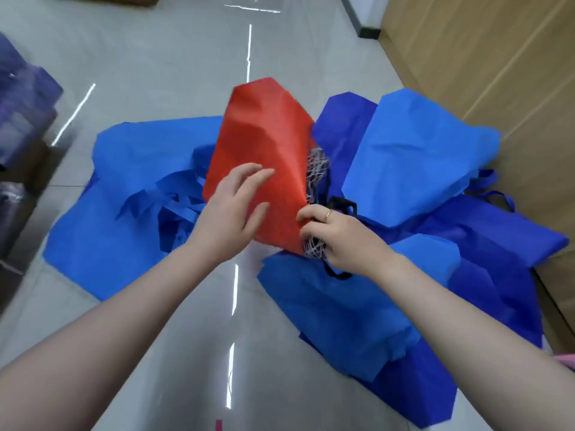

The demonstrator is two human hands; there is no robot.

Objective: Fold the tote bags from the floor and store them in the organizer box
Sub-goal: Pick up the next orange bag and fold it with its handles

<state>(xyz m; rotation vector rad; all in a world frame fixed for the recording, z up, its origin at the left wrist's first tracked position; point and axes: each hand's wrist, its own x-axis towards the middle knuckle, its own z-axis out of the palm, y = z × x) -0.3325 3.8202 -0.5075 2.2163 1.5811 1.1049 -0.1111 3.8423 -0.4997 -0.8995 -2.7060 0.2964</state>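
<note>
A: Since the blue tote bags (pixel 130 188) lay heaped on the floor (pixel 161 73), why was the left hand (pixel 230 209) spread flat against the red tote bag (pixel 264 141)?

B: Probably to steady it, while the right hand (pixel 336 234) pinched its lower edge with a netted bag (pixel 317 166). No organizer box showed.

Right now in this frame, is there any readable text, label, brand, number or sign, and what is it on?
None can be read.
red tote bag, pinched at its edge by the right hand with the left hand against it: plain, no print.
blue tote bags on the floor: plain.
dark patterned bag behind the red one: white scribble lines, not lettering.
</note>
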